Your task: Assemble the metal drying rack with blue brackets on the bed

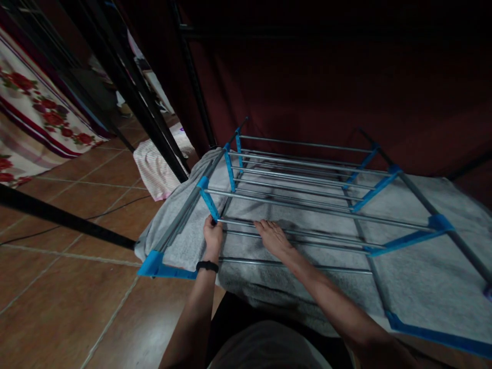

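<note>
The left hand [213,238], with a black wristband [206,266] at its wrist, was curled at the lower end of a blue bracket [209,202] on the metal rack [307,208]; its fingertips were partly hidden, so whether it was clamped could not be determined. The right hand [273,238] lay palm down across the rods, fingers extended toward the left hand and not wrapped around anything. The hands were apart, with a short length of rod between them. The rack rested on a gray blanket [418,287], in front of a dark red wall [326,92]. Its near-left blue corner piece [151,264] projected past the blanket edge over the tiled floor [100,287]. Gaps separated the rods. Left of the rack, open floor extended outward, crossed by a black bar [73,218].
</note>
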A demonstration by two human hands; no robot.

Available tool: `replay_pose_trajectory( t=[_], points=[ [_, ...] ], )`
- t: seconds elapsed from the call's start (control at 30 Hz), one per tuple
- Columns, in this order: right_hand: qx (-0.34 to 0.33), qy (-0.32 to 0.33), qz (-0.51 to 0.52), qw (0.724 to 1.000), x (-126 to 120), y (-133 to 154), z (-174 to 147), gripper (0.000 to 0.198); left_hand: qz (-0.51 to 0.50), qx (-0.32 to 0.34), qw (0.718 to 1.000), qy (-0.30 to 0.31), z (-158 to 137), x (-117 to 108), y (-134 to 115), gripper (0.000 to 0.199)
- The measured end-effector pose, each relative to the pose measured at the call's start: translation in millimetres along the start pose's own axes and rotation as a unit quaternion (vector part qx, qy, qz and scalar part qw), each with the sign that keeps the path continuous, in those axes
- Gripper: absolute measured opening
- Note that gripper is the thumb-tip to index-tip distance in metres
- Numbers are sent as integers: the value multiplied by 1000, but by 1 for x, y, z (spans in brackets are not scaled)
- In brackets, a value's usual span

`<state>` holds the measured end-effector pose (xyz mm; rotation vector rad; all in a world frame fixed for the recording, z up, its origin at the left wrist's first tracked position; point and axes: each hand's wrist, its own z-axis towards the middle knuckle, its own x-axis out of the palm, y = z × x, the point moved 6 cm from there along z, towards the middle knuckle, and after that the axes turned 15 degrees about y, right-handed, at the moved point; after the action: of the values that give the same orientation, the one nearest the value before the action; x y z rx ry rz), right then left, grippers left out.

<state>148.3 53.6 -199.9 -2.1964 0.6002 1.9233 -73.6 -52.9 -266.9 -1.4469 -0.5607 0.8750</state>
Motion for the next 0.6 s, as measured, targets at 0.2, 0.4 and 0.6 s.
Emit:
replay_pose_trajectory(
  t=[0.2, 0.4, 0.6],
  points=[
    [3, 4, -3, 1000, -7, 0, -1, 52, -50, 9, 999, -4, 0, 7, -8, 22],
    [1, -12, 13, 1000, -12, -2, -1, 55, -60, 4, 998, -25, 2, 7, -13, 22],
    [7, -20, 11, 1000, -17, -3, 0, 54, -64, -22, 997, -34, 7, 8, -10, 19]
  ],
)
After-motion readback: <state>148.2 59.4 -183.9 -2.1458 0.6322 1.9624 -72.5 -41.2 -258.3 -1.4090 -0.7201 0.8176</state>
